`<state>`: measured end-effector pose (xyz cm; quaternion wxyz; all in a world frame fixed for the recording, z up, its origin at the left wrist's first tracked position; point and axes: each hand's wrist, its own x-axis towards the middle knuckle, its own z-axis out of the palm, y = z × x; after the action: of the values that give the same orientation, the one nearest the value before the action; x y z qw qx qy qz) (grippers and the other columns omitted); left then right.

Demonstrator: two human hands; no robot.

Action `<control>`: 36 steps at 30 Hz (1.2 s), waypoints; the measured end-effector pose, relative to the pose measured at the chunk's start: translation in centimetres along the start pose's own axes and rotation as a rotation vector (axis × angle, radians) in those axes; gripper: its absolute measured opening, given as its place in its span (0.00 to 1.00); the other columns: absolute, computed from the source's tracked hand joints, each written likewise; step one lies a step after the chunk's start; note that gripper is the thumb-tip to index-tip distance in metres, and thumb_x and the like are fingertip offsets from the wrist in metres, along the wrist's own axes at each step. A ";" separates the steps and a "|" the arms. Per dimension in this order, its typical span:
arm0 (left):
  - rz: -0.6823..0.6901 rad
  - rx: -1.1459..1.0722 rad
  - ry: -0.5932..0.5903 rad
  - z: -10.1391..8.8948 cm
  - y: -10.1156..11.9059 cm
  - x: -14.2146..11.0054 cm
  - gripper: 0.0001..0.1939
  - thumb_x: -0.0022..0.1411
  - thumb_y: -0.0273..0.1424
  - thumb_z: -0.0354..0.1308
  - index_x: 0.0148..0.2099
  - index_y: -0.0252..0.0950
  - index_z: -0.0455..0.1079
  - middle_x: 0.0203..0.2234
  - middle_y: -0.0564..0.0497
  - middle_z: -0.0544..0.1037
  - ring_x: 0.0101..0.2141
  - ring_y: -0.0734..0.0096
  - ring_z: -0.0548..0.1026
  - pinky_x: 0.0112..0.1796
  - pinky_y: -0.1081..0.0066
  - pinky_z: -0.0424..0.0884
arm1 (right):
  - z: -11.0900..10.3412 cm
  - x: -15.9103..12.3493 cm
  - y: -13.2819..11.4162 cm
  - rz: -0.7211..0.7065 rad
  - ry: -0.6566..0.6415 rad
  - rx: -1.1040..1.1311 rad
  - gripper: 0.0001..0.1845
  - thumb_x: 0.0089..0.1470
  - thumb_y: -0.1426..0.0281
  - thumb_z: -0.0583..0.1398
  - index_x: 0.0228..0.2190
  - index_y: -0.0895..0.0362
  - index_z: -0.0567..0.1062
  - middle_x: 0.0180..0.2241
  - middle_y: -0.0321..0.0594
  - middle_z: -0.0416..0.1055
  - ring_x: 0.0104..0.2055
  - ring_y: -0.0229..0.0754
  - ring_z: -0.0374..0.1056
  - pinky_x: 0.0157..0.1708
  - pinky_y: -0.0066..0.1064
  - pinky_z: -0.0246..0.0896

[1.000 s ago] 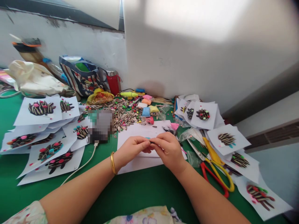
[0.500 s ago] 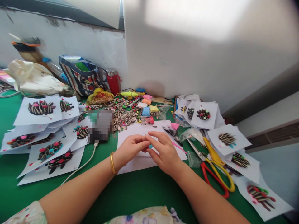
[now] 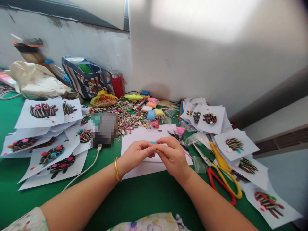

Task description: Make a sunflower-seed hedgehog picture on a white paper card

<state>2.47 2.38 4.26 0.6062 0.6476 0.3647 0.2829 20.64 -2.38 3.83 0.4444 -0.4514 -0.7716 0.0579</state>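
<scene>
My left hand (image 3: pixel 138 154) and my right hand (image 3: pixel 173 156) meet above white paper (image 3: pixel 138 134), thumbs and fingertips pinched together. Whatever lies between the fingertips is too small or hidden to make out. Just behind the fingers, a flat blue piece (image 3: pixel 152 142) shows on the paper. Beyond my right hand lie a dark lump in clear plastic (image 3: pixel 176 135) and a pink lump (image 3: pixel 180 130). A single striped seed (image 3: pixel 159 130) rests near the paper's far part.
Striped seeds (image 3: pixel 128 120) are heaped behind the paper, beside coloured clay packets (image 3: pixel 150 115). Seed-decorated sheets (image 3: pixel 43 123) overlap on the left; more sheets (image 3: pixel 237 146) lie right. Scissors (image 3: pixel 211 166) lie right of my hands. A blurred-out device (image 3: pixel 104 130) with a white cable sits left.
A small dark piece showed between the fingertips a second ago. Half a second ago my right fingers spread apart; now they have closed back against my left fingertips.
</scene>
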 end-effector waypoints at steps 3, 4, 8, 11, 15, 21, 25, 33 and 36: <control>0.011 0.038 0.042 0.0 -0.1 0.1 0.21 0.61 0.45 0.55 0.28 0.32 0.73 0.20 0.51 0.73 0.25 0.73 0.70 0.29 0.74 0.67 | 0.2 -0.1 0.1 0.002 -0.037 0.017 0.13 0.60 0.70 0.58 0.45 0.50 0.77 0.43 0.42 0.73 0.46 0.46 0.67 0.46 0.43 0.63; 0.011 0.045 0.036 -0.1 -0.2 0.1 0.23 0.61 0.46 0.54 0.27 0.32 0.73 0.19 0.51 0.73 0.24 0.74 0.69 0.29 0.74 0.66 | 0.2 -0.1 0.1 0.007 -0.038 0.032 0.13 0.60 0.70 0.58 0.46 0.50 0.77 0.43 0.43 0.73 0.46 0.46 0.67 0.46 0.43 0.63; 0.003 0.031 -0.026 0.0 -0.3 0.1 0.23 0.57 0.48 0.58 0.27 0.32 0.73 0.20 0.51 0.73 0.24 0.73 0.70 0.29 0.73 0.67 | 0.2 0.0 -0.3 0.033 -0.070 0.128 0.13 0.61 0.69 0.58 0.47 0.50 0.77 0.42 0.42 0.73 0.45 0.44 0.67 0.45 0.40 0.65; 0.016 0.058 -0.045 0.0 -0.3 0.1 0.22 0.58 0.48 0.57 0.27 0.32 0.73 0.20 0.51 0.74 0.25 0.71 0.71 0.30 0.73 0.69 | 0.1 0.1 -0.2 0.058 -0.087 0.166 0.10 0.61 0.69 0.58 0.42 0.51 0.78 0.38 0.41 0.74 0.42 0.42 0.68 0.43 0.37 0.65; 0.126 0.268 0.145 -1.3 -0.7 0.7 0.21 0.67 0.43 0.48 0.38 0.33 0.75 0.29 0.47 0.79 0.33 0.67 0.76 0.38 0.68 0.72 | 0.0 0.2 1.5 0.174 -0.034 0.084 0.09 0.59 0.71 0.59 0.41 0.53 0.77 0.38 0.41 0.75 0.43 0.43 0.69 0.46 0.38 0.64; 0.310 0.900 0.213 -3.8 -2.3 2.2 0.20 0.66 0.25 0.45 0.57 0.35 0.68 0.55 0.45 0.73 0.57 0.63 0.67 0.58 0.58 0.60 | -0.2 0.2 4.8 0.417 -0.187 -0.169 0.11 0.57 0.71 0.57 0.41 0.54 0.77 0.40 0.41 0.77 0.42 0.45 0.71 0.43 0.37 0.64; 0.343 1.122 -0.017 -3.9 -2.9 2.2 0.26 0.62 0.18 0.43 0.60 0.40 0.65 0.58 0.48 0.70 0.63 0.62 0.60 0.63 0.47 0.46 | -0.1 0.2 5.0 0.377 -0.319 -0.288 0.12 0.57 0.74 0.57 0.41 0.54 0.78 0.41 0.40 0.77 0.45 0.45 0.70 0.47 0.36 0.61; 0.352 1.248 0.036 -3.1 -1.5 1.1 0.13 0.64 0.24 0.50 0.43 0.40 0.74 0.40 0.48 0.81 0.55 0.56 0.70 0.61 0.42 0.46 | 0.5 0.1 5.4 0.248 -0.384 -0.413 0.12 0.58 0.73 0.59 0.41 0.53 0.80 0.39 0.42 0.74 0.43 0.44 0.65 0.45 0.34 0.60; 0.355 1.276 0.086 -2.8 -1.2 0.9 0.12 0.62 0.22 0.52 0.40 0.38 0.75 0.37 0.46 0.81 0.52 0.55 0.71 0.60 0.44 0.50 | -0.2 0.1 4.5 0.211 -0.493 -0.458 0.18 0.58 0.76 0.57 0.46 0.49 0.78 0.41 0.42 0.73 0.43 0.45 0.64 0.45 0.35 0.58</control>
<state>0.58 4.78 3.27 0.0331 0.9179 0.3725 0.1326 23.66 0.28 1.76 0.1237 -0.5891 -0.7977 0.0362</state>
